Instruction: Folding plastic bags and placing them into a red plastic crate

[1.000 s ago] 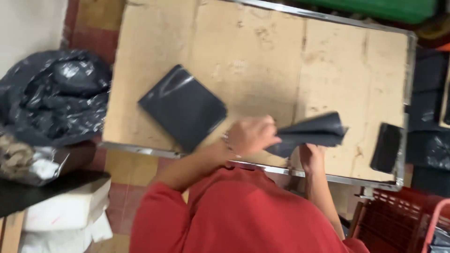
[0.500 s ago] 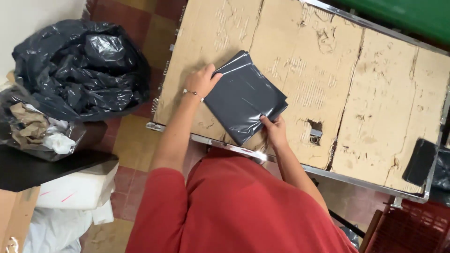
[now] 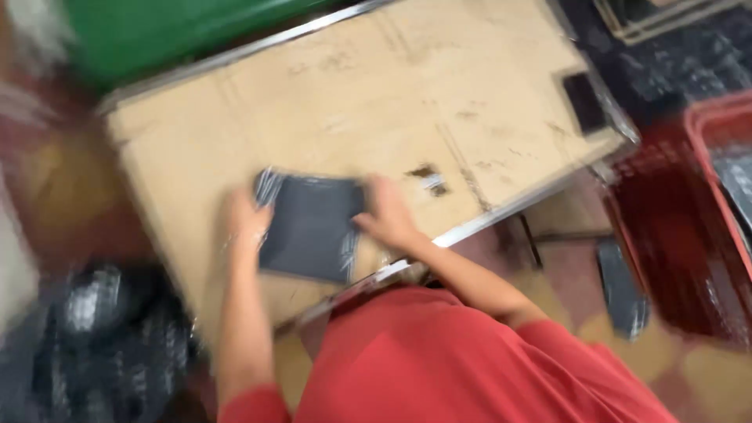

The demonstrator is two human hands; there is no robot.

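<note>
A dark grey flat plastic pouch (image 3: 309,227) lies on a worn beige tabletop (image 3: 376,110) near its front edge. My left hand (image 3: 244,221) presses against the pouch's left side. My right hand (image 3: 385,213) rests on its right edge. Both hands lie flat on the pouch's sides; the blur hides whether the fingers curl under it. My red shirt (image 3: 470,360) fills the bottom of the view.
A small black flat object (image 3: 584,102) lies at the table's far right corner. A red plastic crate (image 3: 689,219) stands on the floor to the right. A black rubbish bag (image 3: 102,345) sits at lower left. Something green (image 3: 188,31) is behind the table.
The view has swung round sharply and blurred. Both hands stay on the pouch, now at its two sides, and the pouch lies flatter and squarer on the table.
</note>
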